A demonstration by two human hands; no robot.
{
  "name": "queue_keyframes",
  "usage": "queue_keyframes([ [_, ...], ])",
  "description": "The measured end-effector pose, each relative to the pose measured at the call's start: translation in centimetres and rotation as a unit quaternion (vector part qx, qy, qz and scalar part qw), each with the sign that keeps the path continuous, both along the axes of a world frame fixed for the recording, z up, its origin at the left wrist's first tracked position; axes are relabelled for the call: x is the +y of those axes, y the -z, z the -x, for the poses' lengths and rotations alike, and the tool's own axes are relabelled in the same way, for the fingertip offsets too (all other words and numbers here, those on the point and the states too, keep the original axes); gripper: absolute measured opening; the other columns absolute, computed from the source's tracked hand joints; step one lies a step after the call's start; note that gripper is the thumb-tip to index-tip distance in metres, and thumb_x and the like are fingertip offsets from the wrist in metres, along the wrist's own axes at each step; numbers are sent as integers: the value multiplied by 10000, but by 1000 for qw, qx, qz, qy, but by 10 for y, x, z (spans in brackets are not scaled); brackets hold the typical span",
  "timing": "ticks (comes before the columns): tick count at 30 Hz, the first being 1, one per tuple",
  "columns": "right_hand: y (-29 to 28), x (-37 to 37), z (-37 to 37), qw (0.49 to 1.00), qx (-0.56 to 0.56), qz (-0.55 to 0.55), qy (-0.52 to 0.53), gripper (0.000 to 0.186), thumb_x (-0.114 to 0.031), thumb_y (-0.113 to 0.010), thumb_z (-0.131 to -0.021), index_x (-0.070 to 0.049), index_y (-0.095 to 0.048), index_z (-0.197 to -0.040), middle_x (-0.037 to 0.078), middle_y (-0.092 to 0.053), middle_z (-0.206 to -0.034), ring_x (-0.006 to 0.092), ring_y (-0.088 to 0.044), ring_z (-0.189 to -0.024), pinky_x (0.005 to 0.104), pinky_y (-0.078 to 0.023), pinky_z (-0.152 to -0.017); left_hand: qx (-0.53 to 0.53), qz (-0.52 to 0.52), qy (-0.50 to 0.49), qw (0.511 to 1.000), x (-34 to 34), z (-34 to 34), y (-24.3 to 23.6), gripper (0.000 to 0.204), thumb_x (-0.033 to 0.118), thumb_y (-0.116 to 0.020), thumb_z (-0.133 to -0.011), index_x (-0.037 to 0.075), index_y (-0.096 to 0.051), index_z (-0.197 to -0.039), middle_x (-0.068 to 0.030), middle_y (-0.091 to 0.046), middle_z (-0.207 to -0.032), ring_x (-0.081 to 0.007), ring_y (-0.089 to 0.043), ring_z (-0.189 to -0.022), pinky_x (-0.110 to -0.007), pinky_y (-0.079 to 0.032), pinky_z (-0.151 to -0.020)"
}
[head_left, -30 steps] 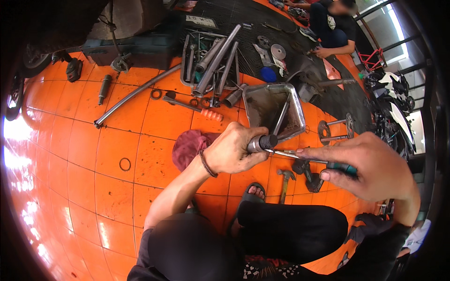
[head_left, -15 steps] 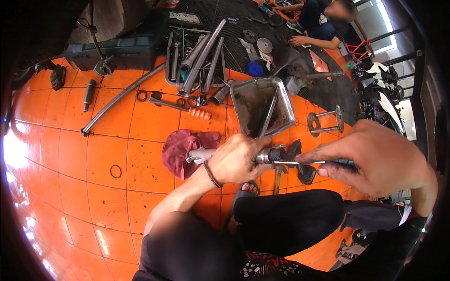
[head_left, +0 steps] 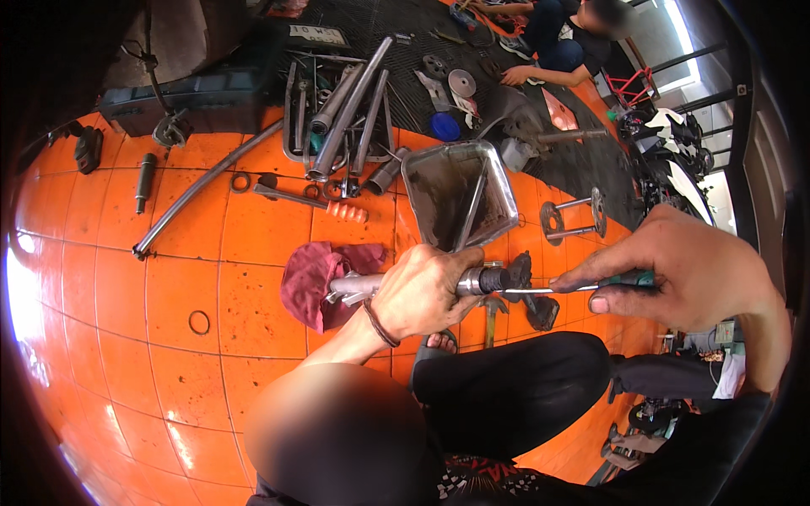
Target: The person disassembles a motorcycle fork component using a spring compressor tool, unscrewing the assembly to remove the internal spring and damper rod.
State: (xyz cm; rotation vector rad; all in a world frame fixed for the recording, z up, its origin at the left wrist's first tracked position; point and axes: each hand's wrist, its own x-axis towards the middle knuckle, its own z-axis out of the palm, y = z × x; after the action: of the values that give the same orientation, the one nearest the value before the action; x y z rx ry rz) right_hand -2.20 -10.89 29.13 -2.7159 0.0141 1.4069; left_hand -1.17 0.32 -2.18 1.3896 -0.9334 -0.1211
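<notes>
My left hand (head_left: 426,293) is wrapped round a grey metal fork tube (head_left: 354,287), held roughly level. Its ringed metal end (head_left: 481,281) sticks out past my thumb and faces right. In my right hand (head_left: 696,274), its fingers darkened with grime, is a screwdriver (head_left: 634,279) with a teal handle. The thin shaft points left, its tip close to the tube's end; whether it touches is too small to tell. Behind the tube's other end, a maroon cloth (head_left: 314,282) lies on the floor.
A metal pan (head_left: 439,207) with dark residue stands beyond my hands. Farther off is a tray of metal tubes (head_left: 350,110). A hammer (head_left: 492,320) and dark parts (head_left: 540,312) lie beneath the screwdriver. A spring-like orange piece (head_left: 348,212) rests on the tiles. Another person (head_left: 557,51) crouches far right.
My right hand has drawn slightly right with the screwdriver, and more of its teal handle shows. My left hand keeps its grip on the fork tube. The whole view has shifted a little.
</notes>
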Motion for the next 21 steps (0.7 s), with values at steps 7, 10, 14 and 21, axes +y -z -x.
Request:
queue_keyframes([
  [7,15,-12,32,989,-121,-64,-62,310,-230,-664,-1016,-145,-728,-1308,98,-773,-873,315,-708,-730,375,-524,-753,33,-47,8,998,3,-1,-2,286,125,-811,-783,50,-694,-1033,-183,-669,-687,-427,-690,-722,-483,-551,-636],
  [10,11,-3,37,992,-117,-45,-22,305,-236,-648,-1024,-137,-726,-1303,130,-770,-917,332,-713,-785,392,-528,-772,31,-33,-4,999,2,0,-3,203,78,-764,-807,45,-662,-979,-185,-623,-665,-419,-668,-664,-446,-519,-570],
  [14,14,9,43,992,-100,-17,73,303,-230,-631,-1031,-135,-712,-1307,154,-759,-948,340,-705,-815,429,-518,-805,25,-42,-44,998,-3,1,-5,181,48,-745,-811,36,-639,-958,-194,-609,-673,-433,-672,-683,-438,-520,-567],
  [21,47,6,82,975,-214,-24,50,363,-155,-606,-1034,-118,-632,-1394,158,-676,-805,378,-656,-740,463,-492,-735,41,-69,-125,989,-14,1,-7,288,61,-766,-768,38,-636,-1025,-225,-667,-726,-454,-695,-736,-467,-561,-629],
])
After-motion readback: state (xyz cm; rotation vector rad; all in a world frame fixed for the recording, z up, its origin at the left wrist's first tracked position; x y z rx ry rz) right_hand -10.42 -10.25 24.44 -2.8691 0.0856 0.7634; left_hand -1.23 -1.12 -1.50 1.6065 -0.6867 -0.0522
